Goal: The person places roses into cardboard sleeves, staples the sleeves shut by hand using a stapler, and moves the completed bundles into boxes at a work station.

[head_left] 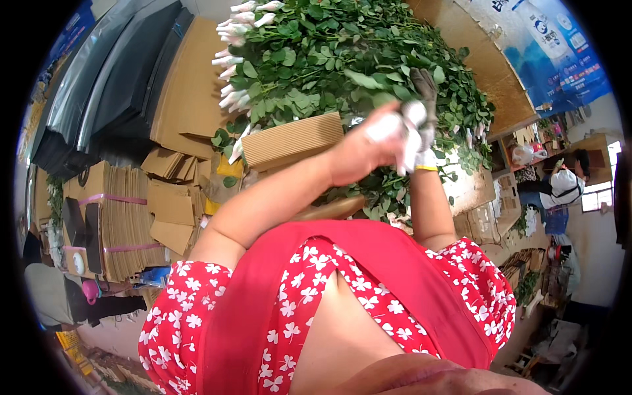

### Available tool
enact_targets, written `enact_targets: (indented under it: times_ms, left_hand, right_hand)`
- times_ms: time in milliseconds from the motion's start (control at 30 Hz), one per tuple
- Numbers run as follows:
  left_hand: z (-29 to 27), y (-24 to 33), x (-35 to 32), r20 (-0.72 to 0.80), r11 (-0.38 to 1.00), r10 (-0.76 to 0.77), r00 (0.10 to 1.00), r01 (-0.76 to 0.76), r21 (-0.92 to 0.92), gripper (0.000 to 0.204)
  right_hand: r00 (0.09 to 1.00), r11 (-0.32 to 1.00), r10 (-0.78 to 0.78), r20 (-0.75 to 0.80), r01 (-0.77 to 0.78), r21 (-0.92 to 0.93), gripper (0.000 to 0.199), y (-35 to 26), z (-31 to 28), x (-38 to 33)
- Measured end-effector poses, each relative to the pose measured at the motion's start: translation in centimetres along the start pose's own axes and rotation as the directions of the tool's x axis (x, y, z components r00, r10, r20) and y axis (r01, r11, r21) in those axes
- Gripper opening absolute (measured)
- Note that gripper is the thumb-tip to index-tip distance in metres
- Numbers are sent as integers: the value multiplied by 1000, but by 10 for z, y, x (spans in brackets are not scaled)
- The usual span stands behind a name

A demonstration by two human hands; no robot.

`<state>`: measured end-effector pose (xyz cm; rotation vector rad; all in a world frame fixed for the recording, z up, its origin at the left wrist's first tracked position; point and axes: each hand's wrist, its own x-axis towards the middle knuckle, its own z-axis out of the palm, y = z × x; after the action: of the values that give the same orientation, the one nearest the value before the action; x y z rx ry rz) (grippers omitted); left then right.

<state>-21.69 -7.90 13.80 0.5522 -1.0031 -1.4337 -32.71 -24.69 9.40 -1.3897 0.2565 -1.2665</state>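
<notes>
My bare left hand reaches in front of my chest, blurred by motion, its fingers curled. White tapered pieces at its fingers resemble the sleeved flower heads, but the blur hides what exactly it grips. Right beside it, my right hand wears a grey glove with dark fingers stretched away from me; a yellow-edged white cuff circles the wrist. Leafy rose stems lie heaped behind both hands. White-sleeved flower heads stick out along the heap's left side. A corrugated cardboard piece lies beyond my left forearm.
Bundled flat cardboard stands on the left, below stacked dark sheets. A cardboard panel borders the heap. Another person is far off at the right; a second person shows at the lower left.
</notes>
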Motion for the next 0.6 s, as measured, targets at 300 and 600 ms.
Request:
enact_targets:
  times_ms: [300,600]
  left_hand:
    - [-36,15,-67,-270,730,-232,935,350,587,29]
    - [-29,21,-36,-137,799,-30,990,106,591,32]
  right_hand:
    - [963,898,-224,-152,144,-415,38,-158,-55,-15]
    - [983,808,-137,120,181,-560,39,-131,-10,22]
